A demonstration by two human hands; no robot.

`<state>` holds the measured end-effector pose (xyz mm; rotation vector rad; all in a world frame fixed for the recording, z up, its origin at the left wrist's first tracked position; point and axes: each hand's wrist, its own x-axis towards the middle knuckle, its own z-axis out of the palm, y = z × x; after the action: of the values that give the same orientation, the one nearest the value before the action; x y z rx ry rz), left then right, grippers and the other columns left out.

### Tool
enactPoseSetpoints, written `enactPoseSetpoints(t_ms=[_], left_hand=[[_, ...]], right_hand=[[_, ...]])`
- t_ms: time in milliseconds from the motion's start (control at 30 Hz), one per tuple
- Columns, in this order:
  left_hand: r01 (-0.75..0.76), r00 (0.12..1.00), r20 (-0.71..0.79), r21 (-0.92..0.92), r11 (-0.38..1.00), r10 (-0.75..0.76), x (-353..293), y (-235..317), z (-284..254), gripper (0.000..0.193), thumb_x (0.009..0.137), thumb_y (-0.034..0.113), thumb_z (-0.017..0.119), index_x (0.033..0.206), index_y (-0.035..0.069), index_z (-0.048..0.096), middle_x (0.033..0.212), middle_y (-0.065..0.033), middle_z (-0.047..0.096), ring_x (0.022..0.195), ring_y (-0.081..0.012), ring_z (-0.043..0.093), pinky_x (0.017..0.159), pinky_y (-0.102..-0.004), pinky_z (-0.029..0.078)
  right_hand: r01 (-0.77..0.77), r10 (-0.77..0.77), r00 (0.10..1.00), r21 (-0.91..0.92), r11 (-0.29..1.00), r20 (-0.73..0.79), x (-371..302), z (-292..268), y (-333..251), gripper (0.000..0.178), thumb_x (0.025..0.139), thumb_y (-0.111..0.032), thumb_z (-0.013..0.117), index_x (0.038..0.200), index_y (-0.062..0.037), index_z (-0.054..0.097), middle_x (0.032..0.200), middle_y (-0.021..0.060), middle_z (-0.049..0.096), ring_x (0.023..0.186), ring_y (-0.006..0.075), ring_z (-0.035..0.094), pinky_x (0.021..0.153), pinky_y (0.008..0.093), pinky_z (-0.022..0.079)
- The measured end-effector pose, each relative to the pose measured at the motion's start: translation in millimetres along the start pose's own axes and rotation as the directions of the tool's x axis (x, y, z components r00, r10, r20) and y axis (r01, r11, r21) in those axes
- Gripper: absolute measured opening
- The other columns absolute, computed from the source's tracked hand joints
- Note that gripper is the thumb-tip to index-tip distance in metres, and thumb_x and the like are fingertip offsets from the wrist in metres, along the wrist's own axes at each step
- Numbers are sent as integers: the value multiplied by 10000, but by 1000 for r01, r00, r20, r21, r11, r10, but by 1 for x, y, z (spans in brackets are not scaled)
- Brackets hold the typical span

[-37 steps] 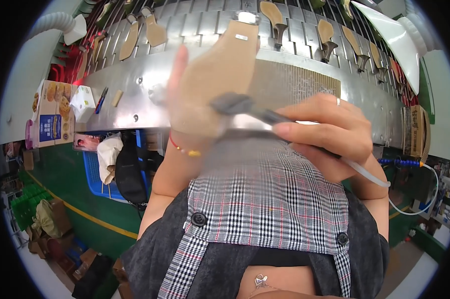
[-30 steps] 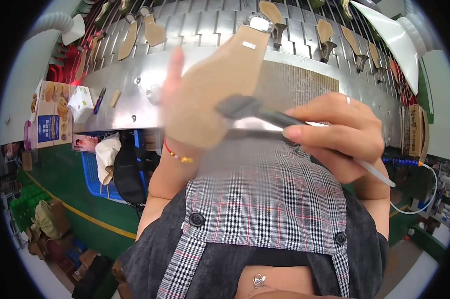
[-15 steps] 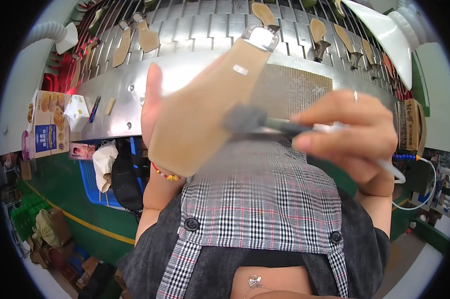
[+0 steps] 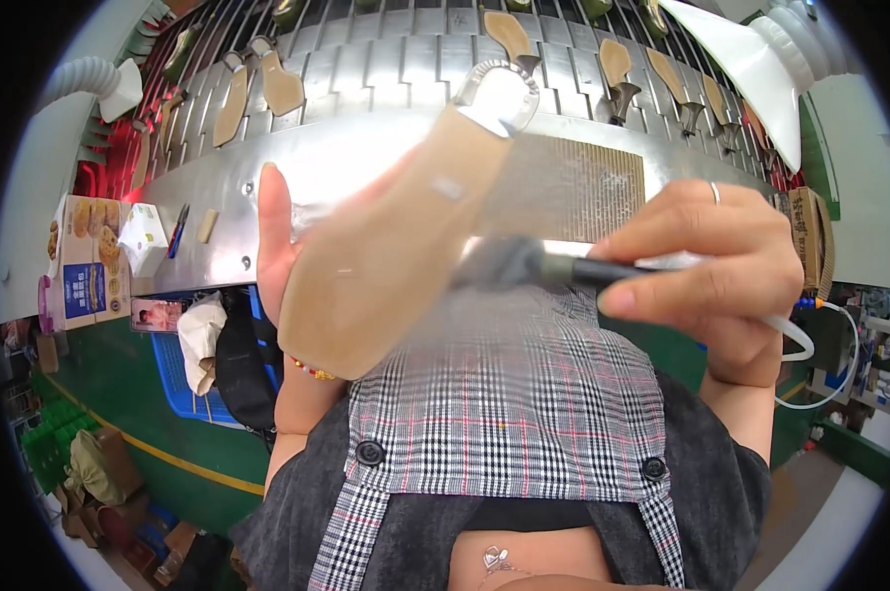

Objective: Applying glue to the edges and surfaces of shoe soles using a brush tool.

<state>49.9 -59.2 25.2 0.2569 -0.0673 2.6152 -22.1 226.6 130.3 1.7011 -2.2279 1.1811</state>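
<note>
A tan shoe sole [image 4: 376, 251] with a shiny silver heel end [image 4: 502, 97] is held slantwise above my lap, its flat face up. My left hand [image 4: 276, 222] supports it from below, thumb stretched along its left side; the other fingers are mostly hidden behind it. Between the thumb and fingers of my right hand [image 4: 726, 271] is a brush [image 4: 603, 274] with a dark handle. Its dark bristles are smeared by motion beside the sole's right edge; whether they touch it I cannot tell.
Behind the metal ledge [image 4: 199, 258], a slatted metal conveyor [image 4: 396, 74] carries several tan soles with heels. A ribbed mat [image 4: 603, 192] lies on the ledge. White duct hoods [image 4: 750, 84] flank the conveyor. A printed carton [image 4: 93, 261] and a blue basket [image 4: 179, 379] are at left.
The sole has shifted slightly left and down with my left hand. My right hand and the brush have moved a little right, away from the sole's middle.
</note>
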Motion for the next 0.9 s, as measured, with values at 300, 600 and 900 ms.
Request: enactPoseSetpoints(t_ms=[300,600,900], left_hand=[[-12,1000,5,79,997,12,-14,-3,-5,1091,890,795,255,1525,-58,7,1587,-251,150,1463,-355,222,1178,-436,219],[56,984,164,70,996,-67,-12,-9,-13,1083,874,817,203,1538,-22,37,1588,-247,152,1446,-405,245,1148,-550,240],[-85,978,-54,778,623,201,-12,2,-29,641,862,49,608,1445,-45,359,1457,-233,415,1299,-301,449,983,-408,446]], right_hand=[[38,-62,992,213,976,108,-1,-16,18,203,781,-244,673,838,-60,736,887,216,702,671,258,640,584,328,479],[-25,26,1000,290,957,1,-12,-29,35,345,617,-155,680,896,40,737,893,216,705,744,266,664,658,328,501],[-199,253,967,508,838,-38,-14,10,44,261,756,-61,674,975,77,706,906,185,715,797,222,690,711,288,528]])
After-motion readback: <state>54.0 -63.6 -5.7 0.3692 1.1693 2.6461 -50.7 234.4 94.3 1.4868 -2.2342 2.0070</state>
